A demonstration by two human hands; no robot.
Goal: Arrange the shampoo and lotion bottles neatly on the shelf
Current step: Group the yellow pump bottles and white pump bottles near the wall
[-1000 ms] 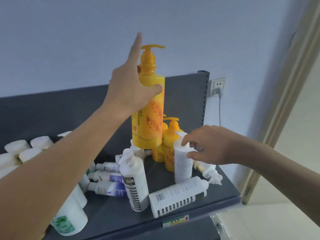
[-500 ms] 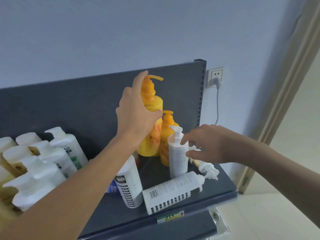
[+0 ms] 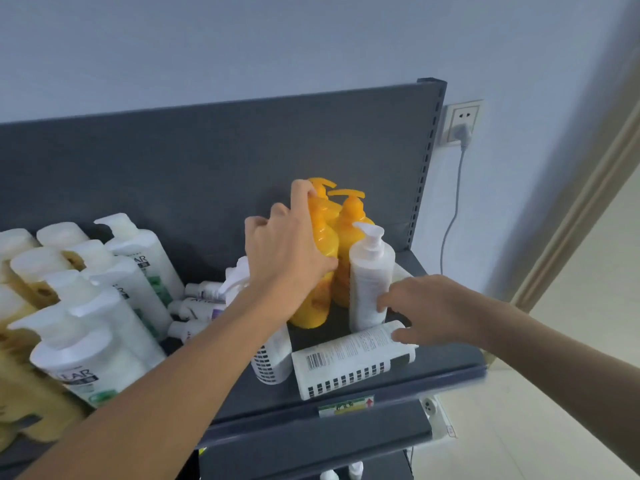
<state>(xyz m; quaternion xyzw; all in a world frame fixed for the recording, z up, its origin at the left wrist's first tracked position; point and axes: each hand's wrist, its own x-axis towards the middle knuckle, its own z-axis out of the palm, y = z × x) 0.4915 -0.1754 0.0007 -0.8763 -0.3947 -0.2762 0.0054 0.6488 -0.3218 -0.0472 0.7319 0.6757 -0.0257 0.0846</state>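
My left hand point(image 3: 289, 245) wraps a tall orange pump bottle point(image 3: 317, 292) that stands on the dark grey shelf point(image 3: 446, 367) near its back panel. A second orange pump bottle point(image 3: 349, 237) stands just behind and to the right of it. My right hand point(image 3: 427, 308) touches the side of an upright white pump bottle point(image 3: 369, 275) with its fingertips. Another white bottle with a barcode point(image 3: 349, 363) lies on its side under that hand at the shelf's front. A further white bottle point(image 3: 272, 358) is half hidden beneath my left forearm.
Several white shampoo bottles point(image 3: 104, 299) stand in rows on the shelf's left. Small white tubes point(image 3: 197, 306) lie in a pile in the middle. A wall socket with a plugged-in cable point(image 3: 460, 124) is to the right, beside a door frame point(image 3: 588, 199).
My left hand lowered the orange bottle from high in the air onto the shelf. My right hand slid from the white bottle's pump down to its side. The view shifted left.
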